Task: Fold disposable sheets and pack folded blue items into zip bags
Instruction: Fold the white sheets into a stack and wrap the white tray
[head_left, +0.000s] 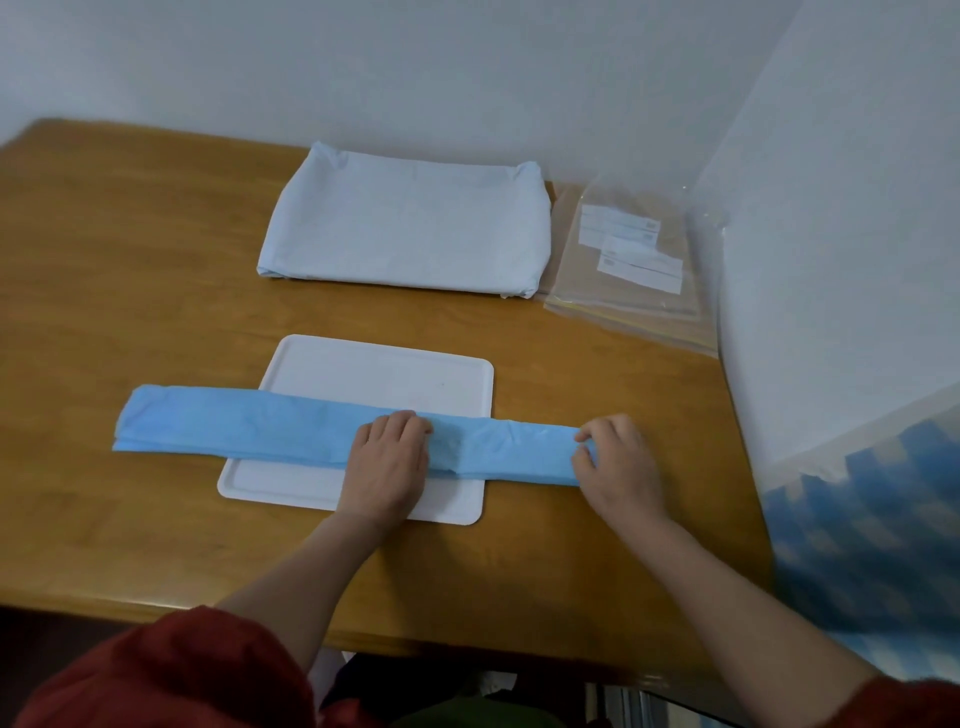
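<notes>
We've got the blue sheet (291, 426) folded into a long strip across the white tray (374, 364) on the desk (130, 260). Left hand (387, 457) presses it flat over the tray, right hand (618, 462) pinches its end just past the tray's right edge.

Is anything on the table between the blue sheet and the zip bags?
Nothing visible. Bare table lies between the blue sheet and the zip bags; the white bundle sits left of the bags.

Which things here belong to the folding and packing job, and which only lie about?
In the job: long folded blue disposable sheet, flat white rectangular tray under it, clear plastic zip bags.
Lying about: large white wrapped bundle, brown wooden table.
</notes>
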